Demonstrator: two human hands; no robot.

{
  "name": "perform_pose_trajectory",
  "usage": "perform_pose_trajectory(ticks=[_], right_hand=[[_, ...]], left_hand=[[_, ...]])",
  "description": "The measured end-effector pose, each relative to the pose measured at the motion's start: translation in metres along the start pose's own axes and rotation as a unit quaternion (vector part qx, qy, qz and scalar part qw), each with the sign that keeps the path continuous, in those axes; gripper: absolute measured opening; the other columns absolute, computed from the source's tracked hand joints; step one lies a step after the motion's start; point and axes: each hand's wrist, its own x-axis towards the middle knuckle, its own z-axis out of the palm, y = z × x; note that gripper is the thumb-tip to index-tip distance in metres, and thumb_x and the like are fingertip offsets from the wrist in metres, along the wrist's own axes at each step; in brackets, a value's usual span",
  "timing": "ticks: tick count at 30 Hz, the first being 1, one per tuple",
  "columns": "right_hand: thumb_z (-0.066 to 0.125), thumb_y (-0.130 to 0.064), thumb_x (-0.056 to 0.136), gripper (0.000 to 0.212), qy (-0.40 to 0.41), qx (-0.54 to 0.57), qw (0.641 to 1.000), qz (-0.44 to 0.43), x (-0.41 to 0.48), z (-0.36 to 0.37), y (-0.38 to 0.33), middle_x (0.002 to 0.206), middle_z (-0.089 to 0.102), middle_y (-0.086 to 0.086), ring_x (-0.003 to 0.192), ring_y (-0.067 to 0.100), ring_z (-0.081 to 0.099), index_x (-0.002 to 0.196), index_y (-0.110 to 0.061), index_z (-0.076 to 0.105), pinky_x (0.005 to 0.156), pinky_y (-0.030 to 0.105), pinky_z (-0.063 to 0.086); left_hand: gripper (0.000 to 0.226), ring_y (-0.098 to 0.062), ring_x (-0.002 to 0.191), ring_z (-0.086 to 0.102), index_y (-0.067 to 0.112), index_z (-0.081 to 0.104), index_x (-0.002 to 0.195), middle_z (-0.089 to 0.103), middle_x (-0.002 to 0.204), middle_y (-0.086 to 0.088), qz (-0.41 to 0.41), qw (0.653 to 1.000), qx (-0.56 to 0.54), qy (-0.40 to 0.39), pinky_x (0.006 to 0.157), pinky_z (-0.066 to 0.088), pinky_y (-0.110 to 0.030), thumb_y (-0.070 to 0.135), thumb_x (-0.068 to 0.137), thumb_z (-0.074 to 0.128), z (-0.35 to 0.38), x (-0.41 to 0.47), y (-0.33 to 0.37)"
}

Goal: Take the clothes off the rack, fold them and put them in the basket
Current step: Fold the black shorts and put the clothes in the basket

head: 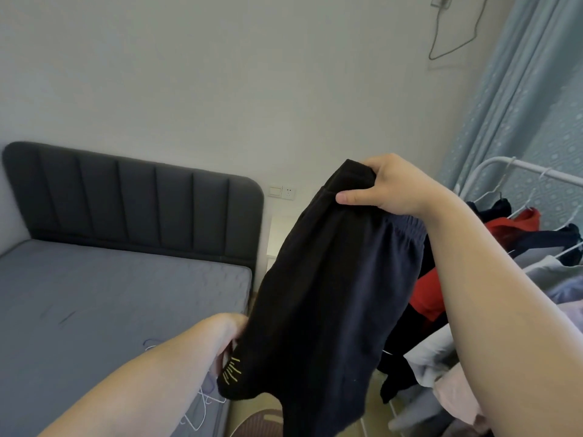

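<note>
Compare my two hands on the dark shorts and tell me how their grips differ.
The right hand is high, gripping the waistband of the dark shorts, thumb on the front; the left hand is low, holding the hem by the yellow stitching. The right hand's back and thumb show plainly; the left hand's fingers are mostly hidden behind the cloth. Both hold the same garment.

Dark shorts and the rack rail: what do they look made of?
Dark shorts: soft matte knit, likely cotton jersey; they drape limply, with a gathered elastic waistband and yellow stitching at the hem. Rack rail: probably painted metal tube, smooth white with a slight sheen.
</note>
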Motion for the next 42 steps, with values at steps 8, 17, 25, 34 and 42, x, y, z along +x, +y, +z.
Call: perform_pose_trajectory(ticks=[8, 17, 25, 34, 42], right_hand=[[0.084, -0.029, 0.08, 0.019, 0.044, 0.072, 0.996, -0.02, 0.004, 0.001, -0.002, 0.09, 0.078, -0.011, 0.087, 0.006, 0.074, 0.097, -0.026, 0.076, 0.081, 0.028, 0.057], [0.084, -0.028, 0.08, 0.021, 0.057, 0.088, 0.994, -0.023, 0.01, 0.002, 0.002, 0.094, 0.078, -0.01, 0.092, 0.008, 0.074, 0.1, -0.024, 0.077, 0.089, 0.037, 0.059], [0.084, -0.027, 0.08, 0.02, 0.06, 0.105, 0.992, -0.024, 0.011, 0.001, 0.009, 0.092, 0.078, -0.011, 0.089, 0.006, 0.074, 0.098, -0.024, 0.076, 0.081, 0.027, 0.059], [0.082, -0.027, 0.083, 0.012, 0.105, 0.139, 0.984, 0.039, 0.003, 0.005, 0.05, 0.088, 0.078, -0.012, 0.084, 0.006, 0.074, 0.092, -0.028, 0.076, 0.073, 0.022, 0.058], [0.085, -0.033, 0.08, 0.029, 0.209, 0.244, 0.934, 0.156, -0.001, 0.035, 0.121, 0.093, 0.078, -0.003, 0.09, 0.019, 0.075, 0.103, -0.019, 0.075, 0.085, 0.043, 0.061]], left_hand=[[0.075, -0.047, 0.077, 0.068, -0.005, 0.06, 0.11, 0.07, 0.088, -0.03, -0.069, 0.988, -0.135, 0.02, 0.087, 0.052, -0.054, 0.066, 0.091, 0.045, -0.023, 0.04, -0.04], [0.073, -0.033, 0.07, 0.07, 0.007, 0.065, 0.096, 0.071, 0.074, -0.017, -0.028, 0.936, -0.346, 0.058, 0.083, 0.051, -0.045, 0.076, 0.076, 0.059, -0.056, 0.119, -0.077], [0.037, -0.037, 0.09, 0.067, 0.007, 0.069, 0.103, 0.07, 0.097, -0.019, 0.016, 0.926, -0.376, 0.017, 0.085, 0.054, -0.059, 0.041, 0.095, 0.059, -0.052, 0.082, -0.078], [0.014, -0.037, 0.072, 0.069, 0.0, 0.063, 0.104, 0.068, 0.083, -0.023, 0.041, 0.927, -0.372, 0.037, 0.083, 0.054, -0.057, 0.01, 0.094, 0.058, -0.123, 0.068, -0.075], [0.03, -0.04, 0.079, 0.066, -0.007, 0.05, 0.128, 0.061, 0.099, -0.03, 0.133, 0.912, -0.365, 0.131, 0.096, 0.046, -0.043, 0.002, 0.099, 0.048, -0.195, 0.026, -0.049]])
